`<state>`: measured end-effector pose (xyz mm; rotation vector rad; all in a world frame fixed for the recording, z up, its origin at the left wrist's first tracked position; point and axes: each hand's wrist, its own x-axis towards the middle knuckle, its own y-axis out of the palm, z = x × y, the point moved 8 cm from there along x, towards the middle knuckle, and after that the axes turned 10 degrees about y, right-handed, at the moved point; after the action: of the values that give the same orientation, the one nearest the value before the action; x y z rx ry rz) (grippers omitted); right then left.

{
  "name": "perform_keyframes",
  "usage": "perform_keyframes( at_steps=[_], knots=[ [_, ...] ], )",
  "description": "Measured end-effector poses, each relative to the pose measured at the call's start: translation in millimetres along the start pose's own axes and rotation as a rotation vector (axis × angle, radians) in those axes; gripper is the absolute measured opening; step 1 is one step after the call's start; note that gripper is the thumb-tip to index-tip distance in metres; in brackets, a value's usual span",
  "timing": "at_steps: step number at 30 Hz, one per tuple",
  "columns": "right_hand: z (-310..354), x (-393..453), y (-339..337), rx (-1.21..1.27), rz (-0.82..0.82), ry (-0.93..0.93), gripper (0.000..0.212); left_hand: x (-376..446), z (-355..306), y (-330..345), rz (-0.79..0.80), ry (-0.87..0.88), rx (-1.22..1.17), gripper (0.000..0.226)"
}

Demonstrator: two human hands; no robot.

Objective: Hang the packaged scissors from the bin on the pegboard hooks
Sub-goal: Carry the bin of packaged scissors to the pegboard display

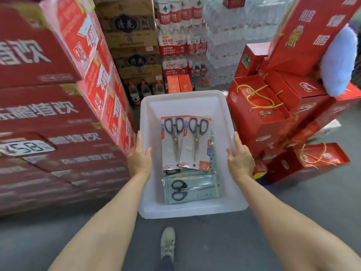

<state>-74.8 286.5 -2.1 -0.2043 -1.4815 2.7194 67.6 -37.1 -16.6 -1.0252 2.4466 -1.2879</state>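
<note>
Our forearms reach down to the white bin (148, 192), left hand (139, 159) and right hand (241, 158) gripping its side rims, presumably to carry it. Inside lie packaged scissors (185, 142): two white cards, greenish packs beneath. Red cartons (58, 114) flank us; no pegboard shows.

A white rectangular plastic bin (148, 210) carries carded packs of grey-handled scissors (185, 141) lying over pale green packs of black-handled scissors (192, 189).
</note>
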Motion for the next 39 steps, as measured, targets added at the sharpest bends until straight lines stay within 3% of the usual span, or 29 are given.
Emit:
perform_keyframes(
  at_steps=[7,17,30,39],
  knots=[
    [-18,-78,-16,-0.061,0.123,-0.101,0.06,-120,31,-51,-0.08,-0.128,0.036,0.067],
    [9,-179,42,-0.142,0.304,-0.376,0.064,-253,116,-129,-0.27,-0.325,0.025,0.069],
    [144,-324,133,-0.12,0.553,-0.766,0.064,-373,221,-264,-0.542,-0.664,0.191,0.066],
    [261,-401,197,-0.111,0.608,-0.989,0.063,-396,299,-323,-0.674,-0.884,0.193,0.063]
  ],
)
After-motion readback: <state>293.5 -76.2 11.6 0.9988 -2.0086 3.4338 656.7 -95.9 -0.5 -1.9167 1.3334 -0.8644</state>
